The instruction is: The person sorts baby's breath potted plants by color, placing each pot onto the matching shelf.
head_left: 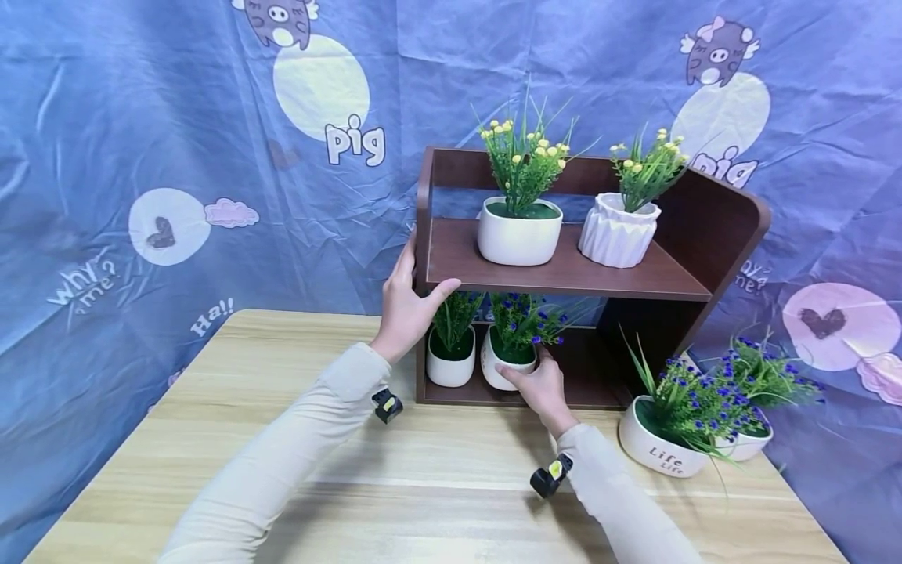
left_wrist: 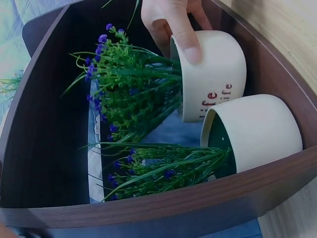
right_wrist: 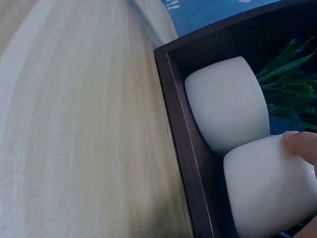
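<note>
On the lower shelf of a dark brown two-tier desktop shelf (head_left: 564, 276), my right hand (head_left: 544, 385) holds a white potted plant (head_left: 497, 376) with purple flowers, thumb on the near side and fingers at its right. Red "Life" lettering shows on this pot in the left wrist view. Close beside it, against the left side panel, stands another white potted plant (head_left: 451, 371). My left hand (head_left: 407, 317) grips that side panel, its thumb over the front edge and fingers along the outside; some fingertips are hidden.
A white oval potted plant (head_left: 520, 239) and a ribbed white one (head_left: 618, 235), both yellow-flowered, stand on the upper shelf. Right of the shelf, a "Life" potted plant (head_left: 655, 450) stands before another (head_left: 750, 446) on the wooden table (head_left: 395, 501). A blue printed cloth (head_left: 211, 102) hangs behind.
</note>
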`<act>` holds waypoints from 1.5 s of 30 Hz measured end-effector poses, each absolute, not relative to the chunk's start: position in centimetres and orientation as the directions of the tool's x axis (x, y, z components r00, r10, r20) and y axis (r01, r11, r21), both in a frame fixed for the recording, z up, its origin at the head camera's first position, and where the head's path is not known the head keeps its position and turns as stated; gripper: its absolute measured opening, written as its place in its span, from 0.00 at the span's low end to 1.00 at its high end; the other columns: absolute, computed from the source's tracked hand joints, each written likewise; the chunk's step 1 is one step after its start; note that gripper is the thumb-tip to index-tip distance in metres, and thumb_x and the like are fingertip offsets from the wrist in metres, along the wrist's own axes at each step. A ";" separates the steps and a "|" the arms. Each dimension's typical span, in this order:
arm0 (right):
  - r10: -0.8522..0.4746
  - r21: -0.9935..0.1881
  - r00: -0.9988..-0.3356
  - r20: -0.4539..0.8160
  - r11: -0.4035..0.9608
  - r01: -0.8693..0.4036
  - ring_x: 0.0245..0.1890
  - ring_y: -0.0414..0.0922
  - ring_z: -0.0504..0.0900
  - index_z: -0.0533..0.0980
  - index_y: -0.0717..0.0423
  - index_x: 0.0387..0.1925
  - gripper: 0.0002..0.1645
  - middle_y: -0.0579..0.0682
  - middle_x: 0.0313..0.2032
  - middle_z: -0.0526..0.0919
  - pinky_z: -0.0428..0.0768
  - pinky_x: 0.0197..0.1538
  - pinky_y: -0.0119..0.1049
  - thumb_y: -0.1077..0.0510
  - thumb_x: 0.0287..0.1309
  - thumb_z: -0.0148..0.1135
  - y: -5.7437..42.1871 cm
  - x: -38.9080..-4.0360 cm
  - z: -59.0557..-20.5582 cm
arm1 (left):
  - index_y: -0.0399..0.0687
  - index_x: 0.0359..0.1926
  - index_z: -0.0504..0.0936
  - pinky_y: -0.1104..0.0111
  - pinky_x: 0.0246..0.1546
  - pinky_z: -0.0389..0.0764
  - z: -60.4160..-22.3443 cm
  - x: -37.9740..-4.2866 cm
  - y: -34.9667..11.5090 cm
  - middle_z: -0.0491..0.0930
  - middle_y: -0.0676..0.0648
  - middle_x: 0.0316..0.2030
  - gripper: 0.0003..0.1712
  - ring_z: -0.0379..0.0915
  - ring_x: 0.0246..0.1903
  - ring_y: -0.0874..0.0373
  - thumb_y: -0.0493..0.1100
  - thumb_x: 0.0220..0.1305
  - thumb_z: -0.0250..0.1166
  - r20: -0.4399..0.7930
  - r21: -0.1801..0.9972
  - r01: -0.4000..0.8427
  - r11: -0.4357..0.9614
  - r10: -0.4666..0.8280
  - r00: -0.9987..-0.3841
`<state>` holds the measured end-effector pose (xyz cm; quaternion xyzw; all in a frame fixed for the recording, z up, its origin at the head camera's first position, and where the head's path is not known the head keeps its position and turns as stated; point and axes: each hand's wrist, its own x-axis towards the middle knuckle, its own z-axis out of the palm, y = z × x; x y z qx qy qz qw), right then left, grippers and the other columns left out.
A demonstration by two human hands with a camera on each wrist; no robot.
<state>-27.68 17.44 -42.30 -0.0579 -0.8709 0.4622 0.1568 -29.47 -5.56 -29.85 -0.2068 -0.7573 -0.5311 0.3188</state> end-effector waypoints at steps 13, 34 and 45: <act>0.232 -0.839 -0.946 0.225 0.540 -0.067 0.53 0.57 0.76 0.64 0.64 0.65 0.50 0.64 0.53 0.76 0.73 0.57 0.48 0.52 0.43 0.77 16.3 -28.1 -43.6 | 0.48 0.75 0.52 0.64 0.64 0.65 -29.9 -29.5 -5.5 0.58 0.47 0.71 0.52 0.58 0.68 0.55 0.50 0.55 0.72 0.692 0.683 0.647 0.339 -0.018 -0.722; 0.178 -0.823 -0.971 0.161 0.568 -0.033 0.58 0.59 0.72 0.53 0.62 0.72 0.57 0.66 0.58 0.73 0.70 0.61 0.51 0.49 0.48 0.74 16.7 -27.7 -43.0 | 0.48 0.75 0.51 0.62 0.65 0.65 -29.9 -29.4 -5.4 0.58 0.46 0.71 0.52 0.58 0.68 0.55 0.50 0.56 0.71 0.695 0.682 0.653 0.331 -0.013 -0.719; 0.143 -0.814 -0.968 0.205 0.574 -0.087 0.63 0.59 0.68 0.59 0.61 0.69 0.50 0.65 0.62 0.70 0.66 0.65 0.51 0.49 0.49 0.73 17.8 -26.9 -42.5 | 0.48 0.75 0.51 0.62 0.64 0.66 -30.0 -29.4 -5.6 0.59 0.46 0.71 0.52 0.60 0.67 0.54 0.50 0.57 0.71 0.693 0.685 0.650 0.327 -0.019 -0.721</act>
